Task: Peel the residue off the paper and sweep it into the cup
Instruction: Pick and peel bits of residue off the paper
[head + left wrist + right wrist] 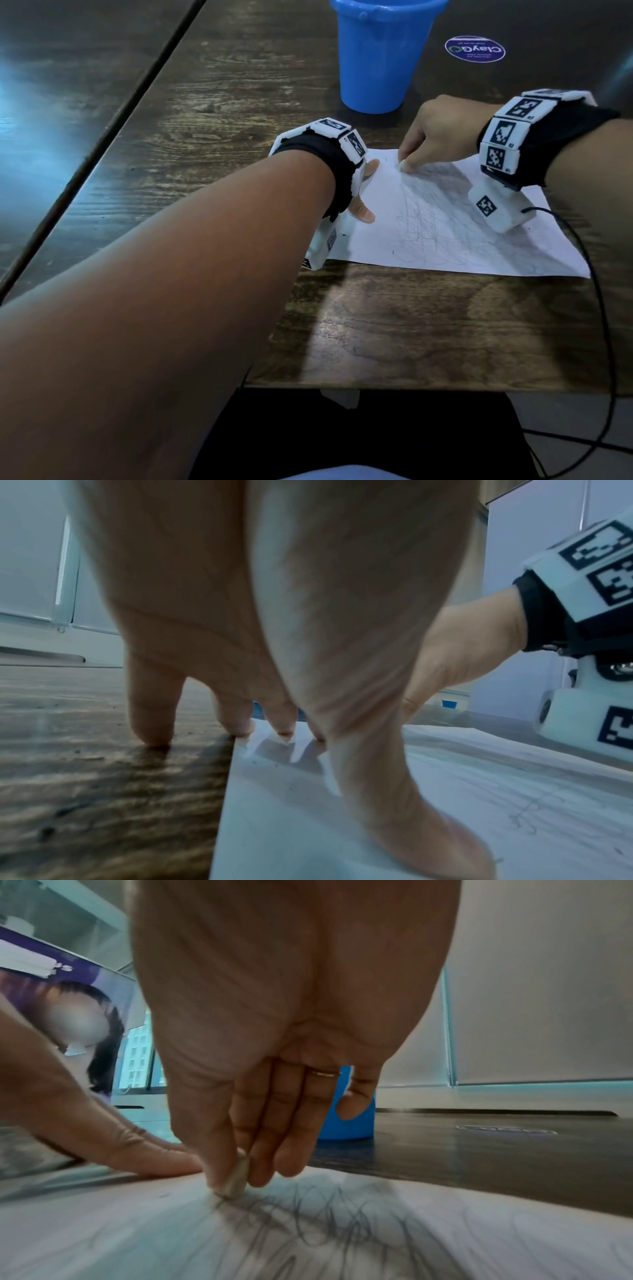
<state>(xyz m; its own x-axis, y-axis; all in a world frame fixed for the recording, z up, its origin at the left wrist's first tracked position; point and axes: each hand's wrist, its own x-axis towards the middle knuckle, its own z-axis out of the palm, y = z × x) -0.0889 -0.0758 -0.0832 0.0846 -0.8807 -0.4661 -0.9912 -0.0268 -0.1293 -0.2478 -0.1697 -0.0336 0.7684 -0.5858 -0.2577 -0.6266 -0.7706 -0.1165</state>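
Note:
A white paper (445,236) covered in grey pencil scribbles lies flat on the dark wooden table (411,335). My left hand (368,192) presses its left edge down, straight fingers (281,729) and thumb on the sheet (308,831). My right hand (406,161) pinches a small pale eraser (401,165) between thumb and fingers. The eraser (236,1180) touches the paper (171,1231) at the far end of the scribbles. A blue plastic cup (380,54) stands upright just beyond the paper, behind my right hand (253,1172).
A round purple sticker (475,49) lies on the table right of the cup. A black cable (603,308) runs off the table's right side. The table's near edge (411,389) sits just below the paper. A seam (144,85) runs diagonally at the left.

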